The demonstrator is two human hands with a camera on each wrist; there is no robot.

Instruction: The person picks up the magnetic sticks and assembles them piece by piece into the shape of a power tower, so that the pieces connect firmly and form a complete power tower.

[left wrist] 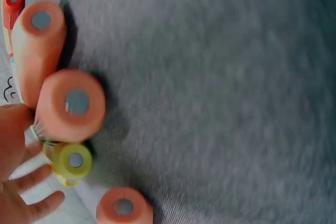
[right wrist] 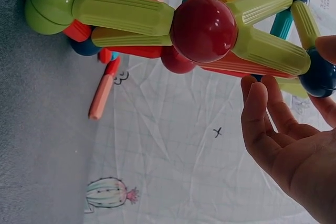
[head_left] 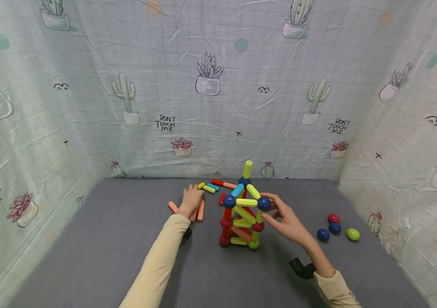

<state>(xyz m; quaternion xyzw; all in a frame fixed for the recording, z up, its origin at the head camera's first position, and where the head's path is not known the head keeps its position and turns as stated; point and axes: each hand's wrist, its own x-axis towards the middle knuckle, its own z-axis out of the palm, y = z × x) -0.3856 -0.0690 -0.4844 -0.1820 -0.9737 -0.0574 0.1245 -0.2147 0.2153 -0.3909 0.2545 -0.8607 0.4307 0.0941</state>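
Note:
A tower of magnetic rods and balls (head_left: 247, 202) stands upright, with a yellow-green rod (head_left: 247, 170) rising from its top ball. My right hand (head_left: 287, 220) is at its upper right corner, fingers about a dark blue ball (head_left: 263, 203) that joins several yellow-green rods; the same ball (right wrist: 318, 74) sits between fingertips in the right wrist view. Left of the tower, my left hand (head_left: 192, 200) reaches over loose rods with fingers extended. In the left wrist view its fingers lie beside a salmon rod (left wrist: 71, 106) and a yellow rod (left wrist: 73, 162); whether they touch is unclear.
Loose balls, red (head_left: 333, 218), blue (head_left: 323, 235) and green (head_left: 352, 234), lie on the right of the grey table (head_left: 118, 256). Behind the left hand lie a blue rod (head_left: 213, 187) and a red rod (head_left: 217, 182). A cactus-print curtain (head_left: 157, 85) surrounds the table.

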